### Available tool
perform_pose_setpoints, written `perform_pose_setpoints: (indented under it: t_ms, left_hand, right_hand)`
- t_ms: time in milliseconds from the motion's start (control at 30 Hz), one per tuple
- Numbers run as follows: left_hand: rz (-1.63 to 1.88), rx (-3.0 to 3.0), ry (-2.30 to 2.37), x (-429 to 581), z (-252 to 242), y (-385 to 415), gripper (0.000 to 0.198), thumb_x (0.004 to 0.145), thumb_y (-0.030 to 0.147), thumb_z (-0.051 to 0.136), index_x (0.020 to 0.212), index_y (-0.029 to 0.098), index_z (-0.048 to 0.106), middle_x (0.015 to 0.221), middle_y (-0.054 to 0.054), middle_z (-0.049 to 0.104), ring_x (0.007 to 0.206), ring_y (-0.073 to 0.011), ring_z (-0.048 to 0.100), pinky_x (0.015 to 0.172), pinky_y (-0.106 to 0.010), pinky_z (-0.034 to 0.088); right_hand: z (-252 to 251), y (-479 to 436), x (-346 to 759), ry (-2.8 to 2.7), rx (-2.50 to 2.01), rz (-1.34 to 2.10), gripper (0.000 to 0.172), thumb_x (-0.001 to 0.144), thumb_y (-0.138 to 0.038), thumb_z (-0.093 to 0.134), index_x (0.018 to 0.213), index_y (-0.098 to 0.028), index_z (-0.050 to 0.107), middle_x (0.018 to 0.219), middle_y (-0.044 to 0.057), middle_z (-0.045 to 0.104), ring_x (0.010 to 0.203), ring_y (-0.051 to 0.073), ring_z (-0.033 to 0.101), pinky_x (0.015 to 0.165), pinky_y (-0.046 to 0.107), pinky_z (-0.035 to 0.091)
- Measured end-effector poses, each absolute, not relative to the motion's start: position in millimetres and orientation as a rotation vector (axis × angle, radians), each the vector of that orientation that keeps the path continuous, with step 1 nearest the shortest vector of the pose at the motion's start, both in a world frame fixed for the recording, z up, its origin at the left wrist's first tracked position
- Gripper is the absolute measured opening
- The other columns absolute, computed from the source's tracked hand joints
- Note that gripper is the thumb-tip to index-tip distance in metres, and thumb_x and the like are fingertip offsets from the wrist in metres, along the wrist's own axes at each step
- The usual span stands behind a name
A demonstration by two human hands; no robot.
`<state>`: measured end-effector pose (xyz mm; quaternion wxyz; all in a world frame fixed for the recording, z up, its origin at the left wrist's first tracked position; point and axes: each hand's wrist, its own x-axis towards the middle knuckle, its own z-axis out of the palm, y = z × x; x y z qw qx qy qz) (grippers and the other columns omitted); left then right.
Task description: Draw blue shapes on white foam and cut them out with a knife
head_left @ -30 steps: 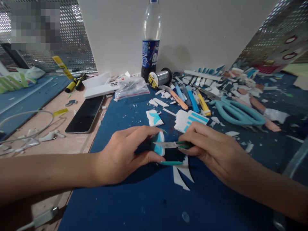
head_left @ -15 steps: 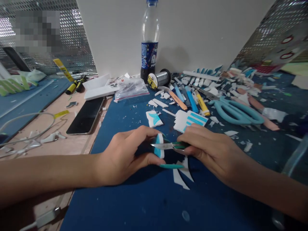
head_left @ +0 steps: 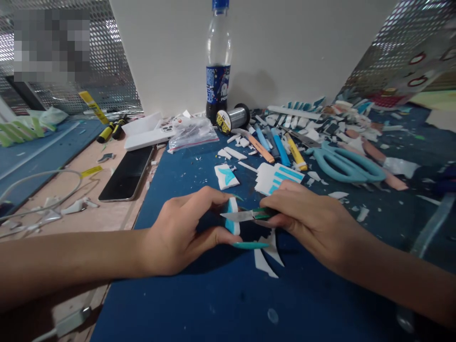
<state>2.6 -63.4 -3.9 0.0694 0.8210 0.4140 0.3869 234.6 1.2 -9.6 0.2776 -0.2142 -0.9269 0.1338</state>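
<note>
My left hand (head_left: pixel 181 228) is closed, pinching a small white-and-blue foam-like piece (head_left: pixel 233 228) upright between thumb and fingers. A long teal nail sticks out from its thumb. In my right hand (head_left: pixel 313 221) is a small knife (head_left: pixel 237 216), its short metal blade pointing left and lying across the held piece. From this angle I cannot tell how deep the edge sits. Curved white offcuts (head_left: pixel 265 265) lie on the blue mat (head_left: pixel 199 308) just below. Beyond the hands are a white piece with a blue tail shape (head_left: pixel 227 176) and a blue-striped white piece (head_left: pixel 265 176).
Light-blue scissors (head_left: pixel 351 164) lie at right beside heaped white scraps (head_left: pixel 317 126). Several markers (head_left: pixel 281 146), a wire spool (head_left: pixel 233 118) and a cola bottle (head_left: pixel 218 83) stand or lie behind. A phone (head_left: pixel 127 173) and a white cable (head_left: pixel 76 178) are at left.
The view has shifted slightly, so everything sits a little further left. Both hands keep their grips, and the blade stays across the piece with barely any visible movement.
</note>
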Motion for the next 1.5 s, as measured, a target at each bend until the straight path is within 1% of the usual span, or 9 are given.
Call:
perform_pose_setpoints:
  t_ms: [167, 467, 700, 800, 900, 1200, 1367, 1500]
  left_hand:
    - [1.121, 2.512, 1.211, 4.0, -3.2, -62.1, 0.036, 0.099, 0.054, 0.043, 0.093, 0.019, 0.050, 0.073, -0.002, 0.069, 0.058, -0.0122, 0.066, 0.051, -0.019, 0.049]
    - [1.162, 2.492, 1.256, 3.4, -2.8, -64.2, 0.037, 0.098, 0.056, 0.044, 0.093, 0.020, 0.050, 0.071, 0.000, 0.068, 0.057, -0.0116, 0.065, 0.051, -0.018, 0.050]
    - [1.142, 2.546, 1.201, 5.0, -2.3, -64.4, 0.035, 0.099, 0.052, 0.044, 0.094, 0.018, 0.049, 0.077, -0.003, 0.072, 0.062, -0.0102, 0.068, 0.055, -0.015, 0.051]
    - [1.156, 2.540, 1.212, 3.7, -2.0, -64.9, 0.035, 0.099, 0.053, 0.044, 0.095, 0.018, 0.049, 0.074, -0.002, 0.071, 0.059, -0.0104, 0.067, 0.052, -0.016, 0.050]
    - [1.178, 2.513, 1.252, 2.4, -3.4, -65.8, 0.036, 0.097, 0.055, 0.046, 0.095, 0.019, 0.050, 0.071, -0.002, 0.069, 0.058, -0.0123, 0.067, 0.051, -0.019, 0.050]
    - [1.170, 2.596, 1.231, 4.3, -2.2, -63.4, 0.036, 0.098, 0.052, 0.045, 0.097, 0.017, 0.054, 0.082, -0.006, 0.075, 0.073, -0.0131, 0.074, 0.064, -0.016, 0.056]
    - [1.177, 2.555, 1.234, 3.3, -2.8, -63.4, 0.037, 0.097, 0.054, 0.047, 0.097, 0.018, 0.055, 0.081, -0.005, 0.075, 0.071, -0.0136, 0.074, 0.063, -0.017, 0.058]
    - [1.235, 2.521, 1.236, 3.2, -5.1, -64.2, 0.036, 0.095, 0.054, 0.050, 0.097, 0.018, 0.054, 0.082, -0.005, 0.076, 0.072, -0.0134, 0.075, 0.063, -0.015, 0.057]
  right_hand:
    - [-10.3, 1.0, 233.4, -2.493, -0.586, 0.358, 0.033, 0.104, -0.036, 0.036, 0.082, -0.020, 0.056, 0.063, 0.002, 0.050, 0.060, 0.016, 0.044, 0.053, 0.027, 0.031]
    - [-9.1, 0.6, 233.4, -2.484, -0.604, 0.359, 0.037, 0.104, -0.038, 0.034, 0.081, -0.020, 0.056, 0.062, 0.002, 0.049, 0.059, 0.016, 0.044, 0.052, 0.027, 0.030]
    - [-12.3, -1.0, 230.3, -2.468, -0.558, 0.326, 0.029, 0.104, -0.033, 0.038, 0.083, -0.020, 0.053, 0.063, 0.000, 0.046, 0.061, 0.015, 0.043, 0.054, 0.026, 0.030]
    - [-11.9, -1.1, 231.0, -2.468, -0.556, 0.330, 0.028, 0.103, -0.031, 0.039, 0.082, -0.020, 0.053, 0.063, 0.000, 0.047, 0.062, 0.016, 0.043, 0.054, 0.026, 0.030]
    - [-11.1, 0.0, 232.5, -2.465, -0.560, 0.344, 0.030, 0.104, -0.032, 0.038, 0.082, -0.020, 0.054, 0.063, 0.001, 0.047, 0.062, 0.016, 0.043, 0.052, 0.026, 0.029]
    - [-15.0, 0.5, 231.9, -2.461, -0.533, 0.320, 0.025, 0.104, -0.028, 0.039, 0.087, -0.019, 0.055, 0.066, 0.002, 0.053, 0.062, 0.015, 0.046, 0.052, 0.025, 0.031]
    - [-11.0, 0.9, 230.8, -2.445, -0.515, 0.285, 0.030, 0.104, -0.030, 0.036, 0.084, -0.018, 0.054, 0.064, 0.002, 0.053, 0.060, 0.015, 0.045, 0.050, 0.025, 0.031]
    - [-6.9, 0.8, 232.2, -2.478, -0.525, 0.283, 0.033, 0.104, -0.033, 0.035, 0.081, -0.018, 0.054, 0.063, 0.002, 0.053, 0.058, 0.014, 0.045, 0.049, 0.024, 0.032]
